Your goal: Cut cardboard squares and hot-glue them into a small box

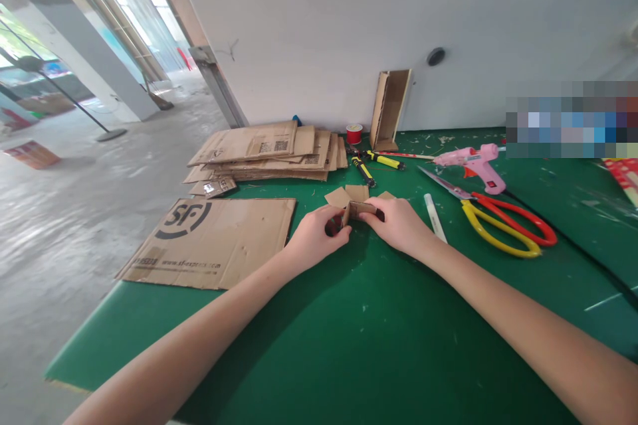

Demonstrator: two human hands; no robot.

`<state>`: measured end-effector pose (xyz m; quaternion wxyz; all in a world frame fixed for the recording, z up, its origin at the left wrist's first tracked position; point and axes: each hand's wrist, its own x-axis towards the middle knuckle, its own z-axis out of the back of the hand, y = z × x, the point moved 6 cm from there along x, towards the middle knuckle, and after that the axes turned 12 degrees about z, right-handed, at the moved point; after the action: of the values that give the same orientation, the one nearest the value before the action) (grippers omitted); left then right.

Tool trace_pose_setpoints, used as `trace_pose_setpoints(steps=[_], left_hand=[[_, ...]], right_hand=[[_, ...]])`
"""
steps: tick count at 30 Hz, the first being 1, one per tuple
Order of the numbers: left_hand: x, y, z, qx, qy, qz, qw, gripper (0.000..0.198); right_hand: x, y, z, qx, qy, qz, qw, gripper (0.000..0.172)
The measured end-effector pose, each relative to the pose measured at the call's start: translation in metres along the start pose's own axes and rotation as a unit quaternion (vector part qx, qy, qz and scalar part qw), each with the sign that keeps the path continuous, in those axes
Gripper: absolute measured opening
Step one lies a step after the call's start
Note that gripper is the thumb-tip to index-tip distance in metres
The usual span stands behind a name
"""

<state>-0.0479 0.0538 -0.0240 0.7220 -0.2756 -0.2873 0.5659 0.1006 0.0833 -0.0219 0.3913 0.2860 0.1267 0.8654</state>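
Between my hands is a small folded piece of cardboard (pixel 363 210), standing at an angle over the green table. My left hand (pixel 319 234) pinches its left end between thumb and fingers. At the other end, the fingers of my right hand (pixel 393 224) are closed on the same piece. Just behind it lie small flat cardboard cutouts (pixel 337 197), partly covered by my hands. A white stick-like marker or tube (pixel 435 218) rests right of my right hand. To the left is a large flat cardboard sheet (pixel 214 239) with black SF print.
Stacked cardboard sheets (pixel 259 149) lie at the back left. Yellow-and-black pliers (pixel 363 170), a red spool (pixel 353 133) and an upright cardboard channel (pixel 390 109) are near the white board (pixel 309 33). Scissors (pixel 503 222) and a pink glue gun (pixel 473 165) with a black cord lie right.
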Motion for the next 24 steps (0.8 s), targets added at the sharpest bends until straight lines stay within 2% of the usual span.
trace_pose_setpoints(steps=[6, 15, 21, 24], left_hand=[[-0.001, 0.000, 0.000, 0.009, -0.009, 0.004, 1.000, 0.016], [-0.004, 0.000, 0.008, 0.064, -0.093, 0.019, 0.993, 0.011], [-0.003, 0.003, 0.006, 0.043, -0.083, 0.016, 0.996, 0.017], [-0.004, 0.003, 0.005, 0.055, -0.082, 0.012, 0.995, 0.019]], right_hand=[[0.000, 0.000, 0.000, -0.001, 0.010, 0.002, 1.000, 0.013], [0.004, 0.006, 0.004, 0.015, 0.089, -0.026, 0.996, 0.018], [0.004, 0.010, 0.007, -0.011, 0.123, -0.015, 0.992, 0.025], [0.003, 0.010, 0.018, -0.007, 0.143, -0.029, 0.989, 0.032]])
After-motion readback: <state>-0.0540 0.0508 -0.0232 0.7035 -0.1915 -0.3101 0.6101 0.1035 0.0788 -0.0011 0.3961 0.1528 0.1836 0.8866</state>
